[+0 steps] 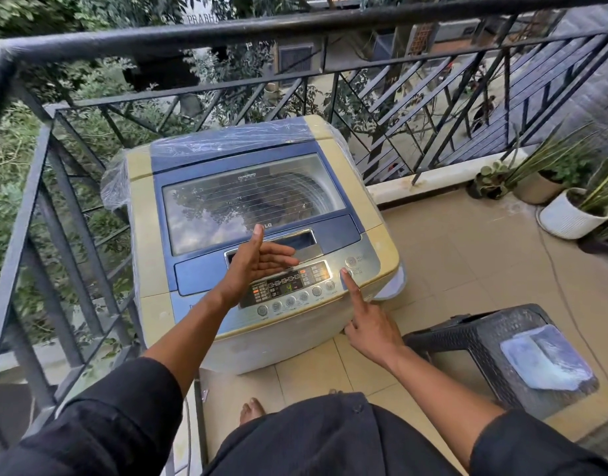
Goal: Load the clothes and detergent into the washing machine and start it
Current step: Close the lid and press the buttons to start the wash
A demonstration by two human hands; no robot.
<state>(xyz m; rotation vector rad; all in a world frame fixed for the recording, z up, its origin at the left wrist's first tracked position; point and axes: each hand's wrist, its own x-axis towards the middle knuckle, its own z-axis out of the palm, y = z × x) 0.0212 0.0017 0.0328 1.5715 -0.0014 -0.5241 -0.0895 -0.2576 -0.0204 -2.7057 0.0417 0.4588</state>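
One washing machine (254, 214) stands at twelve o'clock from the person, lid shut, its long axis running toward the railing (192, 39). The right hand (371, 329) grasps nothing, its index finger on a button at the panel's three o'clock end. The left hand (258, 259) hovers released, fingers spread, above the panel.

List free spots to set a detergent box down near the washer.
Free: floor tiles between washing machine and white pot; stool top beside the blue pouch. Crowded: control panel, under both hands.
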